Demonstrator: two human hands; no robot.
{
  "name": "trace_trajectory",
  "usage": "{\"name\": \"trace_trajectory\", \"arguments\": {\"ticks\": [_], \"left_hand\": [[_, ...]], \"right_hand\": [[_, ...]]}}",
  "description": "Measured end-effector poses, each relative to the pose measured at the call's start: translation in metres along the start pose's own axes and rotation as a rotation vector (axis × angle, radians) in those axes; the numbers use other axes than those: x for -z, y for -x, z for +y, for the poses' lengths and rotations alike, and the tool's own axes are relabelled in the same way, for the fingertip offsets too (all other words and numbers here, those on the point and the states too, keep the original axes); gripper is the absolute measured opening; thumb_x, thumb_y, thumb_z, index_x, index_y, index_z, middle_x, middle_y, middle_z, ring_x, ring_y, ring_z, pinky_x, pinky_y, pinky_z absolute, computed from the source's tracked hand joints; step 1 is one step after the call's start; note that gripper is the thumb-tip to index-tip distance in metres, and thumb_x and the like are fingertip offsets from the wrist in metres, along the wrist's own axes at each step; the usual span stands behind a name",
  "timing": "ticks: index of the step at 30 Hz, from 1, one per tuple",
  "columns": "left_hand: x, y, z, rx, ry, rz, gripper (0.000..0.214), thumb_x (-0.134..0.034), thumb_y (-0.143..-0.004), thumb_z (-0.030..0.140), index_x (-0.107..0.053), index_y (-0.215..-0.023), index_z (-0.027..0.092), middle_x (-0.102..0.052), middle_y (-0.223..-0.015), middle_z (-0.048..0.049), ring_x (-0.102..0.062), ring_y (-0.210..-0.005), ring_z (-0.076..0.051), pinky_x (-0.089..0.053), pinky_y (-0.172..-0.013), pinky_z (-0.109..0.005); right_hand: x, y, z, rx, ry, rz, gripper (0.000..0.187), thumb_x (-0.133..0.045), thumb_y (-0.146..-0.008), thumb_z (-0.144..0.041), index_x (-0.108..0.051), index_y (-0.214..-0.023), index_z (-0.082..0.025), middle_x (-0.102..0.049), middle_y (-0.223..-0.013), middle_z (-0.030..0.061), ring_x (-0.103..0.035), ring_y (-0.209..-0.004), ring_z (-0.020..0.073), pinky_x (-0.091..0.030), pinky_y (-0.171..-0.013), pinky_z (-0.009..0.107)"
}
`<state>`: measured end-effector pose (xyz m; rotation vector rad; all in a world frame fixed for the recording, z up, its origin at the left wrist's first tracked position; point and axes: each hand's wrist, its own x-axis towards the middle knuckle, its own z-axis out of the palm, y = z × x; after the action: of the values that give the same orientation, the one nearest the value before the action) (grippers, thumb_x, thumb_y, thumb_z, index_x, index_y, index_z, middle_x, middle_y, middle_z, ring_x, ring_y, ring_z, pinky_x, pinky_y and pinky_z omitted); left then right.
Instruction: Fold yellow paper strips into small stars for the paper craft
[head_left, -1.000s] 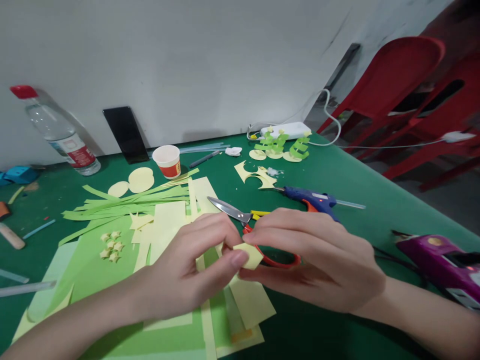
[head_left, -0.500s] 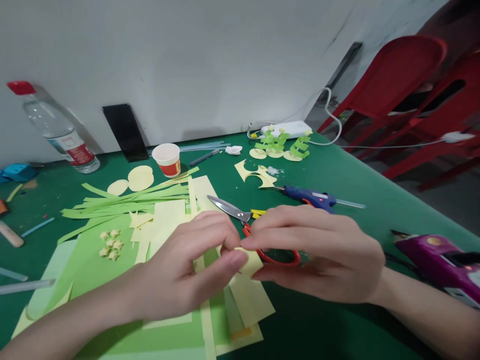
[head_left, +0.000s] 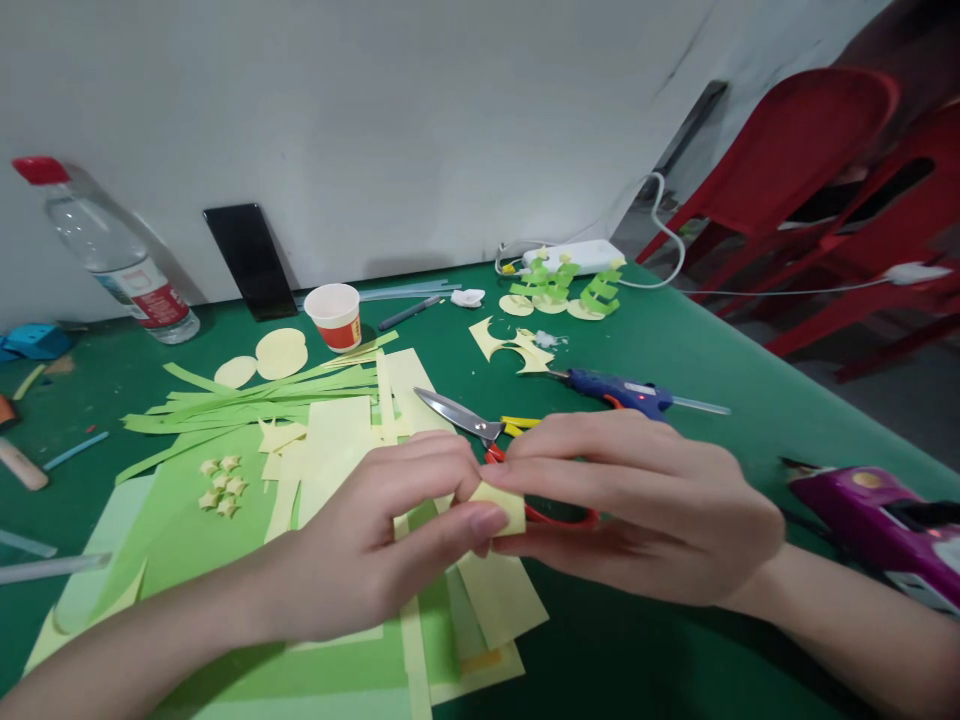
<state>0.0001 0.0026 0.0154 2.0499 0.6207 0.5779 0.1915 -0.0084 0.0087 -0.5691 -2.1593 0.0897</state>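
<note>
Between both hands is a small piece of pale yellow paper point(head_left: 507, 506), curved or folded. My left hand point(head_left: 409, 535) pinches its left side between thumb and fingers. From the right, my right hand point(head_left: 637, 505) grips the same piece, with its thumb below and fingers above. Scissors point(head_left: 456, 412) with red and yellow handles lie just behind the hands, partly covered by them. Under my left hand spread green paper sheets point(head_left: 255, 490) and yellow ones. Several small folded paper stars point(head_left: 223, 486) sit on the green sheet to the left.
Behind lie green paper strips point(head_left: 262, 398), a paper cup point(head_left: 334, 318), a propped phone point(head_left: 251, 262) and a water bottle point(head_left: 124, 260). A blue glue gun point(head_left: 619, 390) and a purple tool point(head_left: 881, 535) lie right. Green paper spirals point(head_left: 551, 282) on round bases stand near a power strip point(head_left: 592, 256).
The yellow paper has turned slightly and shows more of its face between my fingers. My right hand has shifted slightly. Both hands still hold the paper.
</note>
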Motion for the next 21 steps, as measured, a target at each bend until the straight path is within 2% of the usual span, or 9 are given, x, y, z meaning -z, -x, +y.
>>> {"name": "trace_trajectory", "arguments": {"ticks": [2, 4, 6, 9, 11, 14, 17, 21], "left_hand": [[-0.0012, 0.0, -0.0007, 0.017, -0.007, 0.018, 0.026, -0.039, -0.093, 0.026, -0.048, -0.07, 0.017, -0.05, -0.073, 0.002, -0.051, -0.071, -0.01, -0.043, -0.065, -0.02], [-0.0014, 0.0001, -0.0018, -0.024, -0.042, 0.06, 0.025, -0.037, -0.093, 0.027, -0.05, -0.074, 0.017, -0.052, -0.074, 0.0015, -0.052, -0.071, -0.01, -0.044, -0.066, -0.02], [-0.0002, -0.0001, -0.0032, -0.134, -0.129, 0.12, 0.023, -0.034, -0.094, 0.026, -0.052, -0.081, 0.017, -0.054, -0.077, 0.0002, -0.053, -0.074, -0.01, -0.045, -0.071, -0.021], [0.0029, -0.0019, -0.0059, -0.369, -0.38, 0.206, 0.022, -0.035, -0.095, 0.027, -0.052, -0.087, 0.014, -0.058, -0.08, -0.0028, -0.053, -0.077, -0.012, -0.043, -0.082, -0.028], [0.0043, -0.0035, -0.0077, -0.479, -0.56, 0.246, 0.022, -0.037, -0.094, 0.028, -0.051, -0.085, 0.014, -0.06, -0.078, -0.0029, -0.052, -0.073, -0.012, -0.042, -0.078, -0.031], [0.0045, -0.0045, -0.0097, -0.513, -0.724, 0.294, 0.021, -0.037, -0.094, 0.027, -0.05, -0.083, 0.015, -0.061, -0.072, -0.001, -0.051, -0.065, -0.011, -0.039, -0.068, -0.029], [0.0048, -0.0033, -0.01, -0.537, -0.815, 0.343, 0.022, -0.037, -0.095, 0.027, -0.05, -0.08, 0.016, -0.062, -0.07, 0.0009, -0.05, -0.061, -0.01, -0.036, -0.069, -0.029], [0.0072, -0.0007, -0.0081, -0.541, -0.916, 0.339, 0.018, -0.044, -0.093, 0.026, -0.052, -0.079, 0.016, -0.065, -0.068, 0.0023, -0.052, -0.059, -0.01, -0.035, -0.069, -0.028]], "right_hand": [[0.0009, -0.0001, -0.0003, 0.004, 0.011, 0.012, 0.009, -0.059, -0.084, -0.018, -0.063, -0.088, -0.011, -0.067, -0.073, 0.0044, -0.061, -0.069, 0.0052, -0.051, -0.066, 0.012], [0.0024, -0.0001, -0.0006, -0.012, 0.014, 0.025, 0.01, -0.057, -0.085, -0.019, -0.062, -0.089, -0.011, -0.067, -0.073, 0.0041, -0.061, -0.068, 0.005, -0.051, -0.064, 0.012], [0.0045, -0.0001, -0.0007, -0.031, 0.016, 0.043, 0.012, -0.055, -0.086, -0.02, -0.061, -0.089, -0.011, -0.067, -0.074, 0.0044, -0.06, -0.067, 0.0051, -0.051, -0.062, 0.013], [0.007, 0.0, -0.0002, -0.047, 0.023, 0.04, 0.014, -0.054, -0.087, -0.022, -0.061, -0.089, -0.011, -0.067, -0.074, 0.0051, -0.06, -0.066, 0.0058, -0.051, -0.06, 0.014], [0.0072, -0.0002, 0.0001, -0.053, 0.034, 0.033, 0.014, -0.055, -0.087, -0.023, -0.061, -0.089, -0.011, -0.067, -0.075, 0.0052, -0.06, -0.065, 0.0062, -0.051, -0.058, 0.015], [0.0059, -0.0006, -0.0002, -0.047, 0.046, 0.026, 0.013, -0.055, -0.086, -0.023, -0.061, -0.089, -0.012, -0.067, -0.074, 0.0049, -0.06, -0.064, 0.0064, -0.051, -0.057, 0.016], [0.0047, -0.0005, -0.002, -0.039, 0.06, 0.015, 0.013, -0.053, -0.088, -0.022, -0.061, -0.088, -0.011, -0.067, -0.073, 0.0047, -0.06, -0.065, 0.0063, -0.051, -0.059, 0.015], [0.0063, -0.0002, -0.0042, -0.037, 0.089, -0.037, 0.014, -0.051, -0.089, -0.023, -0.06, -0.09, -0.012, -0.067, -0.074, 0.0045, -0.061, -0.065, 0.0065, -0.051, -0.058, 0.015]]}}
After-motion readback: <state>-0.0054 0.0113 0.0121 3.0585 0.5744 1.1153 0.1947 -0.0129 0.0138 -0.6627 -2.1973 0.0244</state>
